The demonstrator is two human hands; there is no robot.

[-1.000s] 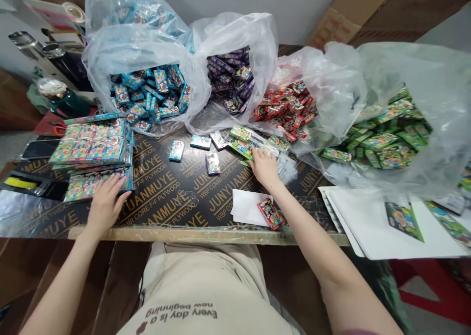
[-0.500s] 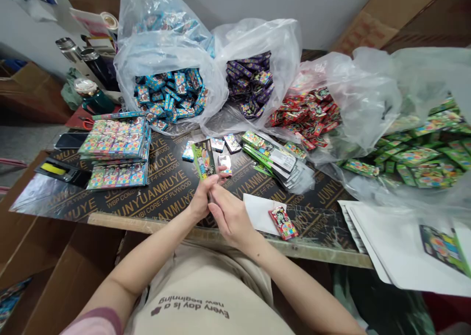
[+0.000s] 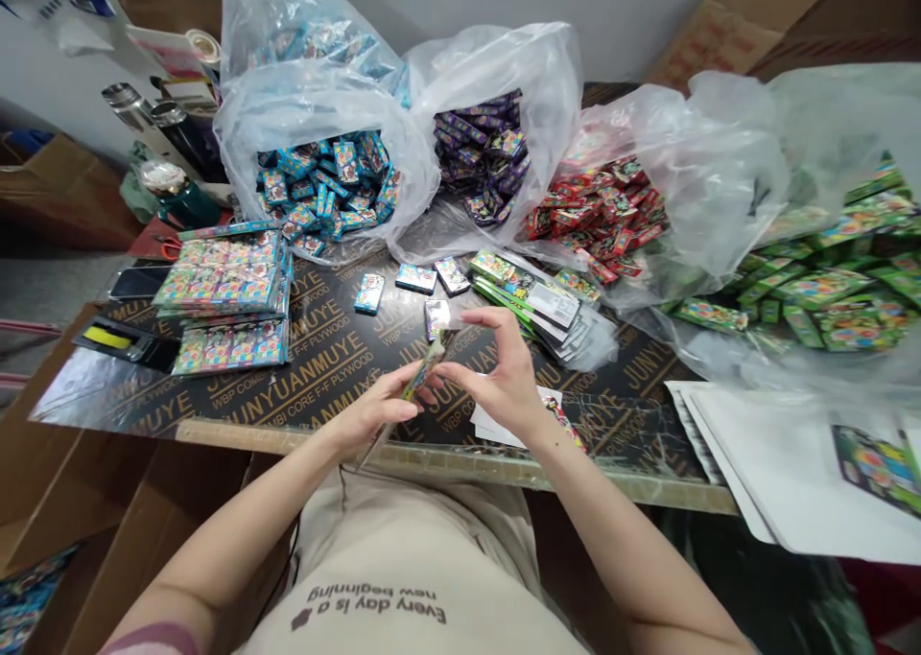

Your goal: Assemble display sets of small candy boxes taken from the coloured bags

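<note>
A thin green-and-black printed card [image 3: 423, 372] is tilted nearly edge-on, its lower part reaching toward the table's front edge. My left hand [image 3: 374, 408] grips it between thumb and fingers. On its right, my right hand [image 3: 504, 372] has thumb and forefinger spread in a curve, their tips close to the card's upper end; whether they touch it I cannot tell. Just beyond lie several small printed boxes, among them a blue one [image 3: 369, 292] and a dark one [image 3: 452, 276]. A red box [image 3: 565, 420] and a white sheet [image 3: 496, 429] are partly hidden behind my right forearm.
Clear bags line the back, holding blue boxes [image 3: 345, 161], purple boxes [image 3: 489, 147], red boxes [image 3: 611, 209] and green boxes [image 3: 827, 300]. Wrapped packs [image 3: 230, 343] are stacked left, beside a tape dispenser [image 3: 126, 339]. Green cards and clear sleeves [image 3: 551, 310] lie right of centre; white sheets [image 3: 777, 473] overhang right.
The card has turned from facing me to nearly edge-on. My right hand has parted from my left, moving up and right with its fingers spreading.
</note>
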